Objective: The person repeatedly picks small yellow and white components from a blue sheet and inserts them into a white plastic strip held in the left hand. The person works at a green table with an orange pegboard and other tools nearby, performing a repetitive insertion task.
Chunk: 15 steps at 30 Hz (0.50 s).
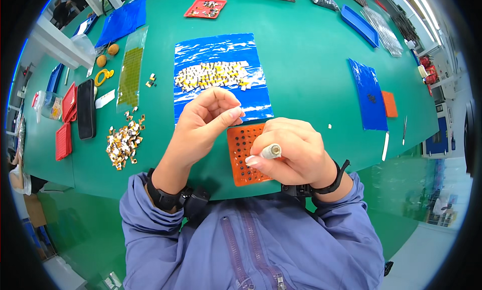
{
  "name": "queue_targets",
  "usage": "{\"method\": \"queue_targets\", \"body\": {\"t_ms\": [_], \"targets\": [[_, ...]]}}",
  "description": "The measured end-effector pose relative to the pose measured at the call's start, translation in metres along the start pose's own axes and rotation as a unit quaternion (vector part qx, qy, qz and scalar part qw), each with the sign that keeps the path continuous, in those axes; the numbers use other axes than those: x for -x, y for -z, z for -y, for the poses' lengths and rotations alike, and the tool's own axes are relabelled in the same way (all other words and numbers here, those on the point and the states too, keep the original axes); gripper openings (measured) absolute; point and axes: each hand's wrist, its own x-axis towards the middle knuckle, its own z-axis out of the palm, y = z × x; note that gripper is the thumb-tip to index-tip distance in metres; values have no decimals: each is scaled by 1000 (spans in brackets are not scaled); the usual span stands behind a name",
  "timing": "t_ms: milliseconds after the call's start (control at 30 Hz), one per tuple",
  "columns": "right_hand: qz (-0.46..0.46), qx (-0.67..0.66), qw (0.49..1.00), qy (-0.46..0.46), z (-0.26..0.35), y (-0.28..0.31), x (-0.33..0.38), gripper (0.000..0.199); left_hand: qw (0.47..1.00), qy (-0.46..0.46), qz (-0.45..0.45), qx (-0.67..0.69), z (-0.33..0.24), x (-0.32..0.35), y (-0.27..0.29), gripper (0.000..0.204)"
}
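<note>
My right hand (296, 149) is closed around a stick-like tool (271, 150) with a pale, wrapped-looking handle; its round end points up and its tip is hidden. Beneath that hand lies an orange tray (242, 162) with rows of dark round spots, partly covered. My left hand (206, 117) hovers just beyond the tray's left corner, thumb and fingertips pinched together. Whatever they may hold is too small to make out. Behind it, a blue glossy sheet (216, 46) carries many small white and yellow square pieces (213, 75), laid close together.
A heap of small white and brown pieces (124, 142) sits left on the green table (311, 54). Around it are a black case (86, 109), red trays (64, 141) and a bag of yellow-green sheet (131, 71). Tweezers (404, 130) and another blue sheet (369, 94) lie right.
</note>
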Motion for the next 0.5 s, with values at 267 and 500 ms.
{"method": "queue_targets", "body": {"t_ms": [267,500], "targets": [[-24,-62,997,-49,-6,9,1,19,1000,4,3,-29,1,1,-2,7],[-348,-274,877,-183,-35,33,10,8,998,-23,-6,-55,1,0,-1,8]]}}
